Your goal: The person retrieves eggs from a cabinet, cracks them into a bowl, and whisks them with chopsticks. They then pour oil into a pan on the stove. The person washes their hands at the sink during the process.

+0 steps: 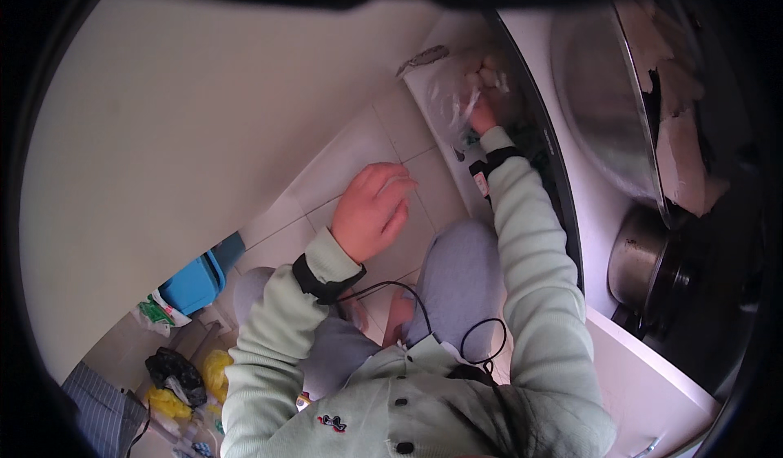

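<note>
My right hand (482, 114) is at a clear plastic bag (447, 91) beside the dark counter edge. Several pale, rounded things (488, 75) show dimly through the film, too blurred to name. Plastic and shadow hide most of the right fingers, so their grip cannot be made out. My left hand (375, 209) hovers over the floor tiles in front of my knees. Its fingers are loosely bent, with gaps between them, and nothing shows in them. Both wrists wear black bands.
On the right, above the dark-edged counter (545, 132), are a large metal basin (599, 91), torn cardboard (681, 148) and a dark pot (636, 254). A big pale panel (220, 91) borders the left. A blue bin (192, 285) and black and yellow bags (177, 376) lie lower left.
</note>
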Demonstrator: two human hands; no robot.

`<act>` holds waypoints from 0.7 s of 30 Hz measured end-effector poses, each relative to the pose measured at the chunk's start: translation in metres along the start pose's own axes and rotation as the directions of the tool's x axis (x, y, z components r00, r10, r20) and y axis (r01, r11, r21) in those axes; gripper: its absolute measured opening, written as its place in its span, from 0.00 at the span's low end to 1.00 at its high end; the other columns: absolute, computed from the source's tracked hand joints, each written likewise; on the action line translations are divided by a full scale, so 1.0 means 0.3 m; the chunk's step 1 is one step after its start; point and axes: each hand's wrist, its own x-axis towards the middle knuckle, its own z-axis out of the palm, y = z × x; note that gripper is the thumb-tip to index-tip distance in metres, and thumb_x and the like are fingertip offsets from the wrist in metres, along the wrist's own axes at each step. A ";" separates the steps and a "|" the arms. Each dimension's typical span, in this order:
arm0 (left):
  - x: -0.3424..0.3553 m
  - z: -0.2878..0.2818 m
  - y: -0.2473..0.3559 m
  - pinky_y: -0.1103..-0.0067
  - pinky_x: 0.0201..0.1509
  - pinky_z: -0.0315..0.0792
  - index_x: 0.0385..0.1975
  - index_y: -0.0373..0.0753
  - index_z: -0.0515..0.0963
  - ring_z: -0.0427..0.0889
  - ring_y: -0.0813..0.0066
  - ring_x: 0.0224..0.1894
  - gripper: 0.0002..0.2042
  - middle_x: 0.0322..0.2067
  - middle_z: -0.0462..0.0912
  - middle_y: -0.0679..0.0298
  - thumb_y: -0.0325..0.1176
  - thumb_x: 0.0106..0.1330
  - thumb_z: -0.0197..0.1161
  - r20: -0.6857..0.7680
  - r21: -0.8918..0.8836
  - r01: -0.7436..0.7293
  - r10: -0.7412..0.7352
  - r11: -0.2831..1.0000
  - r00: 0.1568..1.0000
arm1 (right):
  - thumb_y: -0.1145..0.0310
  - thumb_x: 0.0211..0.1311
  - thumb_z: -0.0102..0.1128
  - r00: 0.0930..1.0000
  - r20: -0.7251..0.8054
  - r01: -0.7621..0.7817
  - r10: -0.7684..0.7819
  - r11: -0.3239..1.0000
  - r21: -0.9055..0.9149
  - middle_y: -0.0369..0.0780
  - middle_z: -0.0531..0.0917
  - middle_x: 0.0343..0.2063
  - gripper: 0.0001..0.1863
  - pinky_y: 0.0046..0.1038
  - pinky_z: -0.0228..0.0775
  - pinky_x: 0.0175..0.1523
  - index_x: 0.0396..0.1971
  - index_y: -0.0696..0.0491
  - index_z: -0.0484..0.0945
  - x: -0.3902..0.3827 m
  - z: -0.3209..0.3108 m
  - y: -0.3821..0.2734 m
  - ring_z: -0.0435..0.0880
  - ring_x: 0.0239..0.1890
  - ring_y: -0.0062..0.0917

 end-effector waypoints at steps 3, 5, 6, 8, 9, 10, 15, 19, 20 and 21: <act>-0.002 0.012 -0.008 0.70 0.45 0.69 0.36 0.38 0.75 0.74 0.59 0.42 0.12 0.40 0.75 0.59 0.23 0.50 0.57 0.063 0.081 -0.043 0.038 0.996 0.997 | 0.67 0.55 0.54 0.984 0.159 -0.095 0.077 0.989 0.111 0.48 0.79 0.41 0.16 0.34 0.68 0.50 0.44 0.54 0.75 0.011 0.073 -0.007 0.76 0.45 0.44; -0.010 0.016 -0.016 0.70 0.44 0.69 0.35 0.38 0.75 0.75 0.60 0.41 0.12 0.38 0.75 0.60 0.23 0.50 0.57 0.090 0.072 -0.063 0.056 0.995 0.994 | 0.65 0.55 0.54 0.962 0.112 -0.241 0.247 0.585 0.774 0.47 0.78 0.44 0.17 0.35 0.66 0.52 0.46 0.52 0.74 0.019 0.115 0.011 0.75 0.47 0.44; -0.017 0.017 -0.019 0.70 0.43 0.69 0.35 0.38 0.75 0.75 0.60 0.40 0.12 0.37 0.76 0.61 0.23 0.49 0.58 0.107 0.063 -0.062 0.055 0.996 0.993 | 0.64 0.56 0.53 0.963 0.071 -0.210 0.262 0.552 0.807 0.47 0.77 0.45 0.18 0.35 0.66 0.52 0.47 0.51 0.73 0.023 0.128 0.025 0.74 0.48 0.43; -0.030 0.022 -0.021 0.70 0.43 0.69 0.35 0.38 0.74 0.75 0.60 0.40 0.11 0.36 0.76 0.61 0.24 0.49 0.58 0.105 0.083 -0.078 0.069 0.994 0.992 | 0.61 0.58 0.51 0.984 -0.175 0.035 0.032 0.930 0.366 0.47 0.75 0.48 0.19 0.35 0.64 0.54 0.49 0.49 0.71 0.023 0.136 0.056 0.73 0.50 0.42; -0.036 0.025 -0.020 0.70 0.43 0.69 0.35 0.38 0.74 0.75 0.61 0.39 0.11 0.36 0.76 0.61 0.25 0.49 0.58 0.103 0.090 -0.085 0.076 0.992 0.992 | 0.59 0.59 0.50 0.934 -0.280 0.209 -0.223 0.975 -0.082 0.48 0.74 0.50 0.20 0.35 0.63 0.55 0.51 0.49 0.70 0.028 0.139 0.067 0.73 0.51 0.42; -0.043 0.029 -0.017 0.70 0.43 0.69 0.35 0.39 0.74 0.75 0.61 0.40 0.11 0.36 0.76 0.61 0.25 0.49 0.58 0.112 0.097 -0.085 0.074 0.992 0.991 | 0.59 0.60 0.50 0.965 -0.172 0.161 -0.198 0.964 -0.210 0.48 0.72 0.51 0.20 0.34 0.62 0.55 0.51 0.49 0.69 0.029 0.130 0.082 0.72 0.52 0.41; -0.065 0.051 0.016 0.69 0.45 0.68 0.35 0.40 0.75 0.75 0.62 0.40 0.12 0.36 0.76 0.61 0.27 0.49 0.59 0.164 0.093 -0.098 0.082 0.991 0.983 | 0.61 0.56 0.56 0.989 -0.027 -0.134 0.145 0.960 0.246 0.49 0.69 0.53 0.22 0.34 0.59 0.58 0.51 0.49 0.67 0.070 0.115 0.128 0.68 0.54 0.41; -0.076 0.056 0.035 0.69 0.45 0.69 0.35 0.40 0.75 0.75 0.62 0.40 0.12 0.36 0.76 0.61 0.27 0.48 0.59 0.200 0.097 -0.109 0.088 0.989 0.976 | 0.61 0.55 0.58 0.987 -0.088 -0.107 0.132 0.963 0.246 0.48 0.71 0.49 0.23 0.35 0.61 0.55 0.50 0.52 0.67 0.121 0.170 0.172 0.71 0.49 0.43; -0.079 0.055 0.038 0.69 0.46 0.69 0.35 0.40 0.75 0.75 0.62 0.40 0.12 0.36 0.76 0.61 0.27 0.48 0.59 0.218 0.090 -0.104 0.082 0.991 0.973 | 0.61 0.55 0.58 0.984 -0.131 -0.081 0.118 0.963 0.259 0.46 0.72 0.47 0.23 0.34 0.62 0.52 0.49 0.52 0.68 0.125 0.192 0.180 0.72 0.46 0.41; -0.079 0.054 0.038 0.69 0.46 0.69 0.35 0.40 0.75 0.75 0.62 0.40 0.12 0.36 0.77 0.61 0.27 0.48 0.59 0.219 0.069 -0.115 0.097 0.991 0.971 | 0.60 0.55 0.58 0.978 -0.126 -0.122 0.165 0.948 0.295 0.45 0.72 0.45 0.23 0.33 0.64 0.50 0.49 0.53 0.68 0.130 0.216 0.185 0.72 0.43 0.40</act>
